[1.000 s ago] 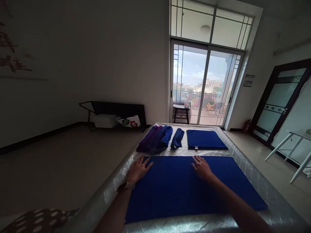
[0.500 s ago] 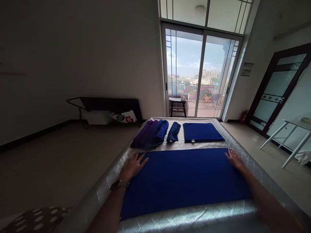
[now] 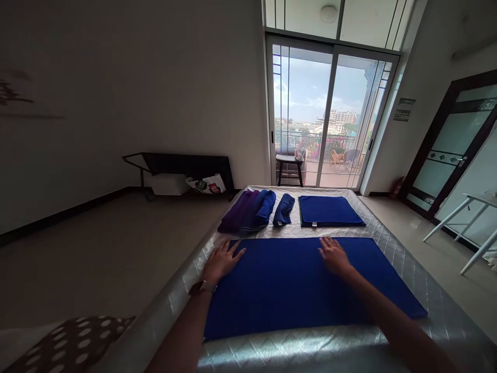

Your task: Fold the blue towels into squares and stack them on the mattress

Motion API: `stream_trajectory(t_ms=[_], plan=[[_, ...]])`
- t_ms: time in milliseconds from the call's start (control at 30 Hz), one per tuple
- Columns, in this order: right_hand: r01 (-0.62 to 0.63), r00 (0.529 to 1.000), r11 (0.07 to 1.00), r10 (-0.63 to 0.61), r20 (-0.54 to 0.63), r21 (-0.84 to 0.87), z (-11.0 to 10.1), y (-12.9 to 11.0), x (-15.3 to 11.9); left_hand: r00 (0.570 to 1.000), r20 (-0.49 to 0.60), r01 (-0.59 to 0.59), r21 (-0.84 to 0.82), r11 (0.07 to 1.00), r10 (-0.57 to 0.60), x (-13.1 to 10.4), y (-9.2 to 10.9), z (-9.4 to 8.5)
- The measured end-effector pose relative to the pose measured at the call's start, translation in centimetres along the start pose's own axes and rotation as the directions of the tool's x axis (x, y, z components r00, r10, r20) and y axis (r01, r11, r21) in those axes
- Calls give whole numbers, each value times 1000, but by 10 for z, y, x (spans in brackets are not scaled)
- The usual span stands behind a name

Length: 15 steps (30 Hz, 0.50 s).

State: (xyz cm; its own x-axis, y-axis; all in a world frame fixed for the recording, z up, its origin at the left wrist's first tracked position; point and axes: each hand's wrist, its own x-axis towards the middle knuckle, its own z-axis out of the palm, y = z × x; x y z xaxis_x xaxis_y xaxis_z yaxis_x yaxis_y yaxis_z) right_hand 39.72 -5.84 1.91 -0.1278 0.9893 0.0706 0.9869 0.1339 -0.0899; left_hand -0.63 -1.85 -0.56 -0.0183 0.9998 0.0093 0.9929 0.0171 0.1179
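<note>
A flat blue cloth (image 3: 287, 290) is spread across the mattress (image 3: 240, 357) in front of me. On its far left corner my left hand (image 3: 223, 261) rests open, fingers spread. My right hand (image 3: 334, 256) lies open on the cloth's far part, right of the middle, with its fingers stretched out. Beyond the cloth are a neatly folded blue cloth (image 3: 330, 210) with a small white label, a small blue rolled or folded cloth (image 3: 284, 209), and a row of purple and blue folded cloths (image 3: 248, 211).
A black bench-like frame (image 3: 190, 166) with a white box (image 3: 169, 184) stands by the left wall. Behind the bed is a sliding glass door (image 3: 303, 103). A white-legged table (image 3: 481, 199) is at right, and a brown polka-dot fabric (image 3: 81, 342) lies at lower left.
My right hand has moved left along the cloth from its far right corner. My left hand stays at the far left corner. The view has turned slightly left.
</note>
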Motion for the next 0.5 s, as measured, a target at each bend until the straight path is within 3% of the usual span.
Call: stream_trajectory(t_ms=[67, 133, 233, 333, 500], plan=[[95, 994, 992, -99, 43, 78, 9, -36, 6, 1000, -2, -2, -3, 1000, 2, 0, 0, 0], [121, 987, 984, -133, 91, 127, 15, -56, 10, 1000, -4, -1, -2, 1000, 1, -1, 0, -1], [78, 986, 988, -97, 138, 137, 18, -48, 14, 1000, -12, 3, 5, 1000, -3, -1, 1, 0], [-10, 990, 996, -3, 139, 91, 15, -4, 11, 1000, -15, 10, 6, 1000, -10, 0, 1, 2], [-264, 960, 964, 267, 84, -40, 5, 110, -7, 999, -36, 1, -11, 1000, -1, 4, -2, 7]])
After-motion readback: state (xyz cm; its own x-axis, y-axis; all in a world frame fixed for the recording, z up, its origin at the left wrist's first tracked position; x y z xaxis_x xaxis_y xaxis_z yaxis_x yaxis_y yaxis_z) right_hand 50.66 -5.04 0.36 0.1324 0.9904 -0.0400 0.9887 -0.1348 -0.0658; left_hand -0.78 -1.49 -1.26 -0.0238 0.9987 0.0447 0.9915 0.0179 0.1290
